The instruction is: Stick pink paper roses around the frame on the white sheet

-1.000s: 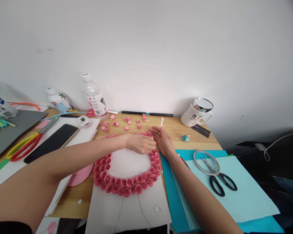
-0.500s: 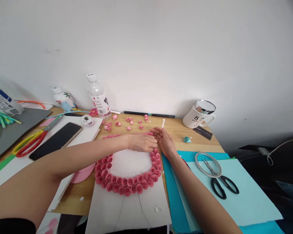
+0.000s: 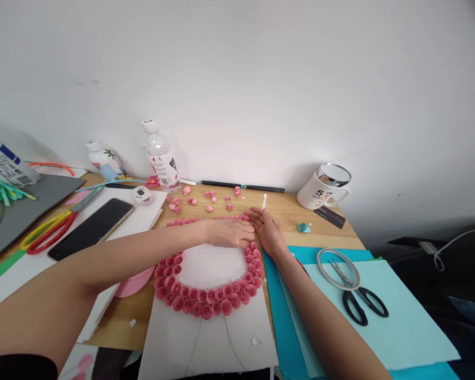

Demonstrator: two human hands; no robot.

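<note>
A ring of rolled pink paper roses [image 3: 226, 306] lies on a white sheet [image 3: 206, 348] marked with two curved lines. My left hand [image 3: 231, 233] reaches across the ring to its upper right part. Its fingers are curled together over the roses, and whatever they grip is hidden. Just right of it, my right hand [image 3: 271, 233] has its palm turned up and its fingers stretched toward the left fingertips, beside the ring's outer edge. A narrow white strip [image 3: 265, 201] sticks up from the top of the right hand. Several small loose pink roses [image 3: 209, 209] lie beyond the ring.
Left are a phone [image 3: 91, 229], red-and-yellow scissors [image 3: 55, 232] and a water bottle [image 3: 162, 163]. Right are a white mug [image 3: 319, 192], a dark card [image 3: 329, 216], a teal paper roll [image 3: 304, 227], a tape roll [image 3: 338, 285] and black-handled scissors [image 3: 355, 307] on blue paper.
Both hands stay at the upper right of the ring with almost no movement. The whole view has shifted very slightly.
</note>
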